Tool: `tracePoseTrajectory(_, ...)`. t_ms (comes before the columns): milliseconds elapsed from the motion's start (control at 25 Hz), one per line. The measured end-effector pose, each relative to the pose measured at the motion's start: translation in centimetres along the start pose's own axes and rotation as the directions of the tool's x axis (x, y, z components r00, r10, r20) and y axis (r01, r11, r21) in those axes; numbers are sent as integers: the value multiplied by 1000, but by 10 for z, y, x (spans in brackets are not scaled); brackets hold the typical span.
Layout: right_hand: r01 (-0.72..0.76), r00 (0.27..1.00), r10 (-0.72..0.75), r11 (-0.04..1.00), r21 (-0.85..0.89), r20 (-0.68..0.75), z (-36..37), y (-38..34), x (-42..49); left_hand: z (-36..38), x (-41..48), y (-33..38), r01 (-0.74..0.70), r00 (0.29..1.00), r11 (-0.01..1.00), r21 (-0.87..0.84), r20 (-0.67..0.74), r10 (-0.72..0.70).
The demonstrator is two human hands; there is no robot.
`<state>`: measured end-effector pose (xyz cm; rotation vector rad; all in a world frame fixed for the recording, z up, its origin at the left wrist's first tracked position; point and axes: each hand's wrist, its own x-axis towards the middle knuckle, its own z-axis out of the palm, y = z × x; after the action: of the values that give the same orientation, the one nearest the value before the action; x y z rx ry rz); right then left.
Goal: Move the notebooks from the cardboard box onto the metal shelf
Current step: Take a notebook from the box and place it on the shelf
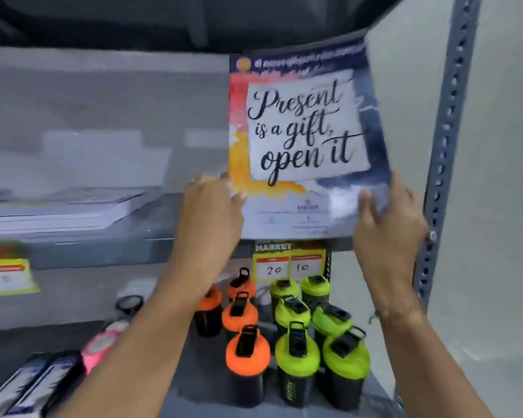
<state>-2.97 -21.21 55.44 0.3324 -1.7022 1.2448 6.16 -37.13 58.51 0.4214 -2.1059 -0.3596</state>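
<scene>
While bottles (296, 342) stand below, hands hold notebook (302, 140)

Pale grey wall (507, 176) behind a perforated upright post (447, 122).

notebook (305, 131): glossy paper cover | shelf post (447, 131): matt grey perforated metal | bottle lids (296, 354): smooth plastic

We see orange-lidded bottles (244, 351) beside green-lidded bottles (296, 354) on the lower tier, yellow price tags (289, 267) marked 20 and 10 behind them.
</scene>
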Motion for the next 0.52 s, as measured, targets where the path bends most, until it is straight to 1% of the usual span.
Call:
tracePoseTrajectory(80, -40, 975, 57, 996, -86, 214, 31, -3, 26, 6, 34, -4, 57, 987, 990, 133, 142, -75)
tracePoseTrajectory(120, -45, 947, 93, 986, -160, 307, 43, -2, 36, 14, 43, -7, 60, 972, 981, 184, 212, -100)
tracePoseTrajectory(200, 2, 875, 173, 932, -362, 453, 56, 1, 45, 24, 51, -11, 75, 923, 962, 263, 347, -167)
tracePoseTrajectory(240, 35, 840, 223, 887, -460, 495, 58, 4, 46, 27, 51, -11, 85, 899, 949, 304, 386, -204)
tracePoseTrajectory(280, 68, 826, 246, 850, -523, 507, 57, 6, 46, 28, 50, -10, 79, 893, 935, 346, 392, -220)
tracePoseTrajectory(320, 103, 834, 229, 829, -550, 502, 53, 6, 45, 27, 47, -7, 55, 914, 919, 391, 350, -204)
tracePoseTrajectory(360, 148, 863, 153, 835, -529, 482, 46, 7, 42, 26, 41, -2, 17, 950, 905, 424, 275, -147)
tracePoseTrajectory(400, 195, 908, 22, 863, -467, 418, 36, 11, 36, 27, 33, 8, -40, 984, 908, 416, 176, -37)
tracePoseTrajectory(440, 238, 951, -133, 892, -385, 278, 20, 22, 27, 34, 21, 22, -139, 990, 919, 368, 59, 126)
tracePoseTrajectory(480, 264, 964, -251, 920, -291, 83, 0, 36, 12, 48, 0, 37, -281, 946, 913, 296, -75, 315)
tracePoseTrajectory(520, 293, 942, -319, 934, -204, -104, -23, 55, -9, 66, -29, 54, -430, 869, 873, 230, -156, 469)
